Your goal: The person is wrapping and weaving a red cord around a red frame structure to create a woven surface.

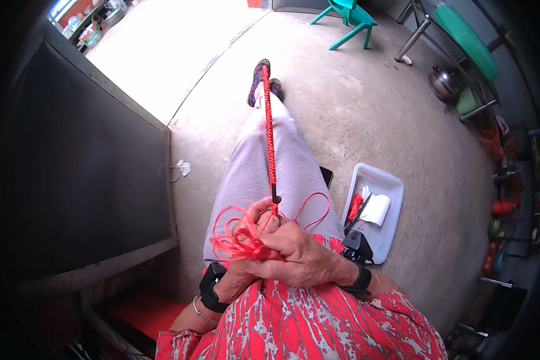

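A red braided cord (269, 135) runs taut from my shoe (258, 81) along my legs to my hands, with a short black section (274, 192) near its lower end. My left hand (258, 210) is closed around the red strands just below that black section. Overlapping it, my right hand (300, 255) is closed with thumb and fingers on red strands. A looped bundle of loose red cord (253, 247) hangs at the left side of my hands. One thin red strand (318, 195) arcs out over my right thigh. My fingertips partly hide each other and the strands between them.
To my right, a white plastic tray (395, 222) holds a red cord hank (355, 207), a white roll (375, 209) and a dark tool. A dark phone (326, 176) lies by my thigh. A dark panel (96, 162) stands left; a green chair (354, 21) stands ahead.
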{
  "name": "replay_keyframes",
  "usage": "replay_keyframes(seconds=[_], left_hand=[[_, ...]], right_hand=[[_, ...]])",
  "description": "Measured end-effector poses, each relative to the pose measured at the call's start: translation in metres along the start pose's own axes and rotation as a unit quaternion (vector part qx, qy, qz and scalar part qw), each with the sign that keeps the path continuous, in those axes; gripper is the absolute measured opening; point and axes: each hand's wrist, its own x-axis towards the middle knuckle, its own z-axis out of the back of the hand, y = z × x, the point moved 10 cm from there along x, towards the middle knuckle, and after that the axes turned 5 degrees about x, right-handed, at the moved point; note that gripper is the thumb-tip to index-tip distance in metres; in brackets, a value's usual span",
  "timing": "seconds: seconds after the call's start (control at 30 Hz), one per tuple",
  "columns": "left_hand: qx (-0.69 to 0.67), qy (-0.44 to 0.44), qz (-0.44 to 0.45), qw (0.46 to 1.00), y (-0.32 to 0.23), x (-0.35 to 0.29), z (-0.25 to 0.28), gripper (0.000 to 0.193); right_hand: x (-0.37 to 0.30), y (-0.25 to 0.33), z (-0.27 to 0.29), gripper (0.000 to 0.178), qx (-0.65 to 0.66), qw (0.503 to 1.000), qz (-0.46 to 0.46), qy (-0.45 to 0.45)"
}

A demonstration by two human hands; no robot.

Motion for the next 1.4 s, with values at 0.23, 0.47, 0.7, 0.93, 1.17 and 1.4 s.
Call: replay_keyframes(seconds=[0.23,0.47,0.7,0.93,1.17,1.4], left_hand=[[-0.109,0.009,0.052,0.993,0.005,0.002,-0.004,0.034],[-0.122,0.031,0.04,0.991,0.006,0.005,-0.007,0.033],[0.297,-0.128,-0.18,0.929,-0.071,-0.011,0.01,0.035],[0.199,-0.162,-0.166,0.952,-0.086,0.007,0.023,0.016],[0.035,-0.189,-0.067,0.979,-0.059,0.016,0.044,0.016],[0.072,-0.174,-0.051,0.981,-0.056,0.019,0.05,0.014]], right_hand=[[0.008,0.015,-0.006,0.019,-0.155,0.982,0.102,-0.042],[0.013,0.008,-0.019,0.023,-0.193,0.978,0.079,-0.023],[0.013,0.02,0.001,0.027,-0.082,0.995,0.064,-0.002],[-0.009,-0.017,0.137,0.029,-0.049,0.957,-0.198,-0.206],[-0.063,-0.045,0.194,0.033,-0.157,0.896,-0.233,-0.344],[-0.048,-0.078,0.072,0.02,-0.154,0.957,-0.235,0.077]])
